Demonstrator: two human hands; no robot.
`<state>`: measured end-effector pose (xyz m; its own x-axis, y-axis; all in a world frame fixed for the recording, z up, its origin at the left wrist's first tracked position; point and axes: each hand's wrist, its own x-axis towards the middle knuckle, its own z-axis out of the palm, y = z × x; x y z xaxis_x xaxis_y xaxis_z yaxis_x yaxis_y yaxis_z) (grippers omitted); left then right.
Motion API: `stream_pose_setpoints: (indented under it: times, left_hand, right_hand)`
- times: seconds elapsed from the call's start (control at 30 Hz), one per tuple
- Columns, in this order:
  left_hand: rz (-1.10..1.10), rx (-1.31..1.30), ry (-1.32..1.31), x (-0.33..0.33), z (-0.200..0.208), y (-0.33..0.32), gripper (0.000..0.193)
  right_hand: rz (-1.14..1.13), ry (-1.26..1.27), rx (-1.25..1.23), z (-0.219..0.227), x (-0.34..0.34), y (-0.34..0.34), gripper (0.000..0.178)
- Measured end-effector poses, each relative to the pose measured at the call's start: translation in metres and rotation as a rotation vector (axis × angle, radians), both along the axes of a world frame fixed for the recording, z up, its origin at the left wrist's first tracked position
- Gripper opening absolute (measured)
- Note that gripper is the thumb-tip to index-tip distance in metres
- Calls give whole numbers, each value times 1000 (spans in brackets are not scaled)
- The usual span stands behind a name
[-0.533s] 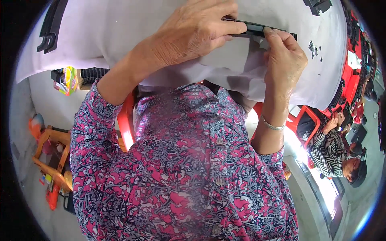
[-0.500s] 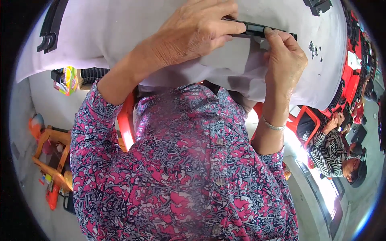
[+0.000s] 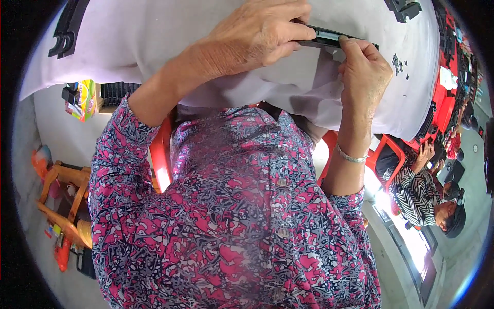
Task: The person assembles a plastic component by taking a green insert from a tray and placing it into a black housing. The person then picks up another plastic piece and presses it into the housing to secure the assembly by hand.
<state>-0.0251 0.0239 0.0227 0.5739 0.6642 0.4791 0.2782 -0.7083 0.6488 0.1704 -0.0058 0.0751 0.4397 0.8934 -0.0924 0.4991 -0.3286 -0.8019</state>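
Note:
A long, narrow black strip-like part with a pale inset along its middle lies across the far side of the cloth-covered table. My left hand grips its left end, thumb and fingers closed around it. On the right portion, my right hand pinches the same part between thumb and bent fingers. The far left end is hidden behind my left fingers. Right of my right hand, several tiny black bits are scattered on the pale cloth.
Black molded parts lie at the table's left, and another black piece at the far right. Below the left edge are a colourful packet and a box of black parts. A person sits on the right beside a red chair.
My left hand has shifted slightly upward, while both hands keep hold of the black part. The view has moved a little. The seated person's hands have risen slightly.

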Motion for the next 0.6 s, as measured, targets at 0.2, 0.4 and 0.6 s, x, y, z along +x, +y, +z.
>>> stream_pose_setpoints:
  times: [0.2, 0.4, 0.6]
  left_hand:
    - [-6, 46, 11, -1, -1, -1, 24]
    - [28, 101, 83, 0, -10, -1, 26]
    - [94, 571, -49, 5, -38, 8, 30]
  right_hand:
    - [36, -43, 48, -10, 7, 1, 20]
    - [0, -47, 29, -1, -3, 0, 20]
    - [39, -150, 69, -10, 3, 2, 19]
